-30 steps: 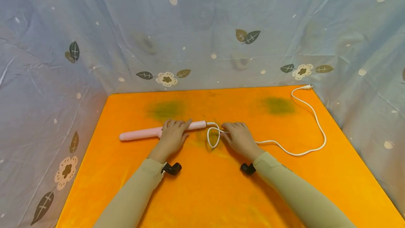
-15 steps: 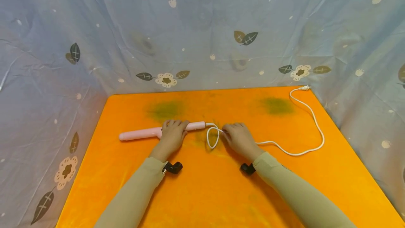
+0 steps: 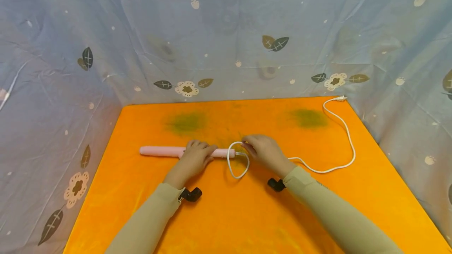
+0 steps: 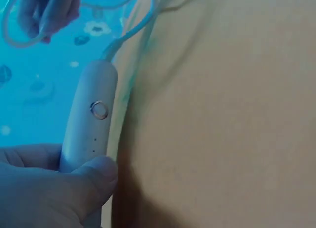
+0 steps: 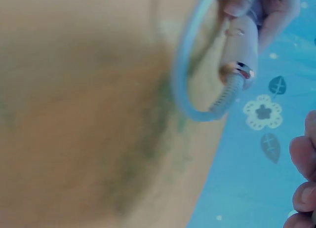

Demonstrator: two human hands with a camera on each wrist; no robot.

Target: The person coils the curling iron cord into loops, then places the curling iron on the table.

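Note:
A pink curling iron (image 3: 160,151) lies across the orange tabletop in the head view, its barrel to the left. My left hand (image 3: 194,158) grips its handle. In the left wrist view the thumb presses along the handle (image 4: 89,119), below a ring-shaped button. From the handle's right end comes a white power cord (image 3: 351,140), which bends into a loop near that end. My right hand (image 3: 266,152) pinches the cord at the top of this loop. Curled right fingers (image 5: 303,154) show at the edge of the right wrist view, where the pinch itself is out of sight.
The cord runs from under the right hand to a white plug (image 3: 340,98) at the table's far right corner. A blue-grey patterned curtain (image 3: 226,42) surrounds the back and sides of the orange tabletop (image 3: 229,222).
The curling iron has shifted slightly right, and its handle end has swung nearer to me. My right hand has drawn the cord leftward, so the loop now overlaps the handle's end.

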